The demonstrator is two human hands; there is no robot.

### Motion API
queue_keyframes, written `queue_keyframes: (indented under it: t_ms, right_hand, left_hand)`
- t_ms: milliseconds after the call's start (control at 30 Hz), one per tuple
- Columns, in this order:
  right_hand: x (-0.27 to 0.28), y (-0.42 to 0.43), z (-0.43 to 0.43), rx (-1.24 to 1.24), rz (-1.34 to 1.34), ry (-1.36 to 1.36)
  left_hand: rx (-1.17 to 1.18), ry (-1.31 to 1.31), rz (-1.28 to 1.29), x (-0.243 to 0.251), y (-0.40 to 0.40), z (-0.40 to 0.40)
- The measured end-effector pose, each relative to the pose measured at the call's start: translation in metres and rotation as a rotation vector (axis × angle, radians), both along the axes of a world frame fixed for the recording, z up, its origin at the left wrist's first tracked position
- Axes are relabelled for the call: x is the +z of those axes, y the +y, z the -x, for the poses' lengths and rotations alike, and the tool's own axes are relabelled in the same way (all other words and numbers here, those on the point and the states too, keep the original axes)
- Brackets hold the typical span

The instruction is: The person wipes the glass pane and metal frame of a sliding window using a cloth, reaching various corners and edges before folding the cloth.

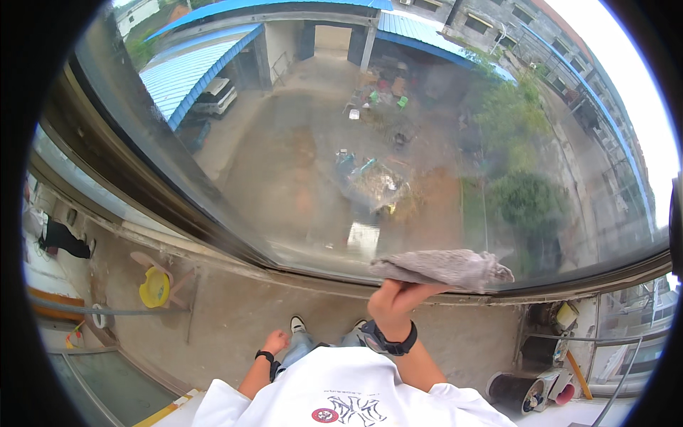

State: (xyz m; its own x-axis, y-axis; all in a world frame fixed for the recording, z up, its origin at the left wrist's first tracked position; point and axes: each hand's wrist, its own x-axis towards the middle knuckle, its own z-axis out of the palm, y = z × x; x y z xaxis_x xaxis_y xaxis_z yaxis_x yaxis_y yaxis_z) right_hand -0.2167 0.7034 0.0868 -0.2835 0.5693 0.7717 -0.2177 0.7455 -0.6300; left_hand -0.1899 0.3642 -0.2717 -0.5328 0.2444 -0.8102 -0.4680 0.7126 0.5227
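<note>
My right hand (392, 305) grips a folded grey-brown cloth (437, 268) near the bottom edge of a large window pane (299, 213). The cloth lies along the lower glass, just above the dark window frame (331, 283); whether it presses on the pane I cannot tell. Hazy streaks mark the glass. Down at my side, beside my jeans, hangs my left hand (276, 341) with its fingers curled and no object visible in it. Both wrists wear black bands.
Behind on the left, a yellow basin (155, 286) rests on a pinkish chair (176, 283). A person (63, 238) in dark trousers is at the far left. A black bin (515, 392) and a pink tub (564, 393) stand at right. Outside lies a courtyard (277, 144) with a parked car (216, 97).
</note>
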Motion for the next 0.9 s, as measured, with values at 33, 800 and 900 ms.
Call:
queue_keyframes:
  t_ms: [33,800,900]
  right_hand:
    - [0.0,-0.017,0.007,0.093,-0.116,-0.122]
    - [-0.083,0.097,-0.043,0.784,-0.168,-0.845]
    - [-0.044,0.146,-0.09,0.684,-0.513,-1.123]
  left_hand:
    - [-0.336,0.368,-0.025,-0.019,-0.024,-0.004]
    - [-1.003,0.7,0.142,-0.036,-0.03,-0.022]
    - [-0.898,0.626,0.024,-0.036,-0.023,-0.02]
